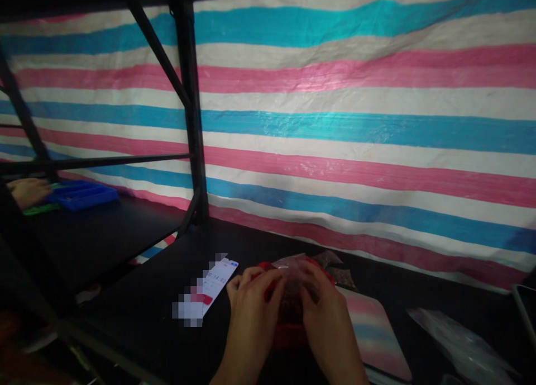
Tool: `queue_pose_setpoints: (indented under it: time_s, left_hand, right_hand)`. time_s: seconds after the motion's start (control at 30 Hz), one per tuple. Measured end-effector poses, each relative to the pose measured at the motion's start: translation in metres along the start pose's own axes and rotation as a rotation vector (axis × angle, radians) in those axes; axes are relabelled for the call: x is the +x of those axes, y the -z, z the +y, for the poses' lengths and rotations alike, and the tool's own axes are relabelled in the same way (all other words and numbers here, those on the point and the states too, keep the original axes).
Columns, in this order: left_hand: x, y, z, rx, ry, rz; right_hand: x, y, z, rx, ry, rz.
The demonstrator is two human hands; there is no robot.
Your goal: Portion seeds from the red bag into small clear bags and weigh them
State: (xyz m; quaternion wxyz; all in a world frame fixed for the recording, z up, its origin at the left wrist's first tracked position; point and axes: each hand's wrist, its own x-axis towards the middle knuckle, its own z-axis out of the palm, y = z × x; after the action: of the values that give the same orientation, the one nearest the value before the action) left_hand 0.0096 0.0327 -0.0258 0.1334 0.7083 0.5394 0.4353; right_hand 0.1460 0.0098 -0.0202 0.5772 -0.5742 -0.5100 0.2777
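Over red container (290, 336) — clear plastic bag (293, 270), thin, glossy, between both hands (255, 296)

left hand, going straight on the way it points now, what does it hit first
The clear plastic bag that the left hand seems to touch; beyond it, perhaps the far side of the red container, though depth is unclear.

Makeshift workshop, shown by striped sheet (368, 131) as backing, black frame (195, 122), tabletop (397, 284), and adjoining station with blue tray (86, 198).
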Motion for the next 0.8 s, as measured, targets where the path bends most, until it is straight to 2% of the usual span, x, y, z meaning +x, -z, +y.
queue_pose_setpoints:
  time_s: [0.1, 0.37, 0.57, 0.67, 0.73, 0.8]
  left_hand:
    - [0.001, 0.001, 0.002, -0.01, 0.005, -0.02]
    - [-0.001, 0.004, 0.005, -0.028, 0.012, -0.023]
    - [-0.001, 0.0, 0.007, -0.103, 0.013, -0.027]
    - [0.003, 0.001, 0.001, -0.179, 0.044, 0.045]
    - [0.007, 0.004, -0.007, -0.217, 0.054, 0.083]
    - [0.012, 0.008, -0.016, -0.253, 0.06, 0.098]
  right_hand:
    - [-0.002, -0.003, -0.003, -0.041, 0.054, -0.004]
    - [-0.003, 0.0, -0.003, -0.103, 0.079, -0.029]
    - [-0.001, 0.004, -0.005, -0.086, 0.047, 0.039]
    - [0.008, 0.03, -0.012, -0.05, 0.007, 0.109]
    - [0.018, 0.068, -0.014, -0.077, -0.005, 0.232]
    - [0.028, 0.119, -0.007, -0.169, -0.017, 0.366]
